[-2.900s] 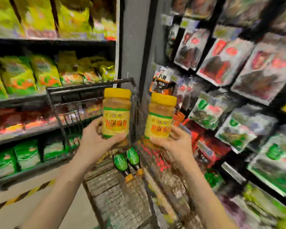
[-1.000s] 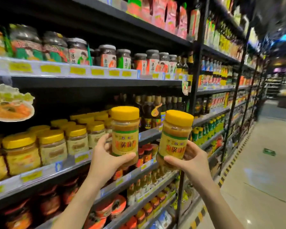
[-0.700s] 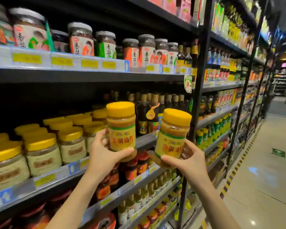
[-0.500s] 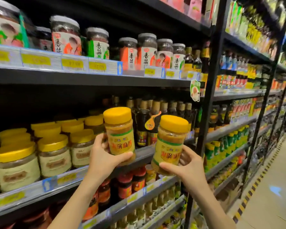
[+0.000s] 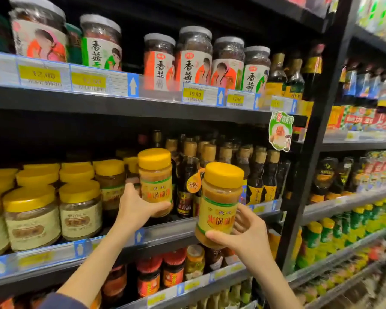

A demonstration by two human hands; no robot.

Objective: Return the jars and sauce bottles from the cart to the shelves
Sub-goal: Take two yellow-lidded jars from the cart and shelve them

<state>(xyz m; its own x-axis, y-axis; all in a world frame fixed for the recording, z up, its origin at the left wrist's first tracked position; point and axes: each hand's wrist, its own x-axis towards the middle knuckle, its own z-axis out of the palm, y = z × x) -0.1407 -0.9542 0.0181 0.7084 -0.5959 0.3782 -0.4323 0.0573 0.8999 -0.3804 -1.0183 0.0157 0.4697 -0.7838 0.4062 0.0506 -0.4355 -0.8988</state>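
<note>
My left hand (image 5: 136,208) grips a yellow-lidded sauce jar (image 5: 155,181) with a yellow label. It holds the jar upright over the front of the middle shelf (image 5: 169,229), between a matching jar and dark bottles. My right hand (image 5: 243,235) grips a second, identical jar (image 5: 220,204), slightly tilted, in front of the shelf edge and lower right of the first. The cart is out of view.
Rows of yellow-lidded jars (image 5: 78,208) fill the middle shelf on the left; dark sauce bottles (image 5: 257,175) stand on the right. Mushroom sauce jars (image 5: 193,59) line the upper shelf, red-lidded jars (image 5: 149,277) the lower one. A black upright post (image 5: 310,163) separates the adjoining bay.
I have stepped closer to the shelves. My left hand has carried its jar forward to the middle shelf's front; my right hand has kept its jar in front of the shelf edge.
</note>
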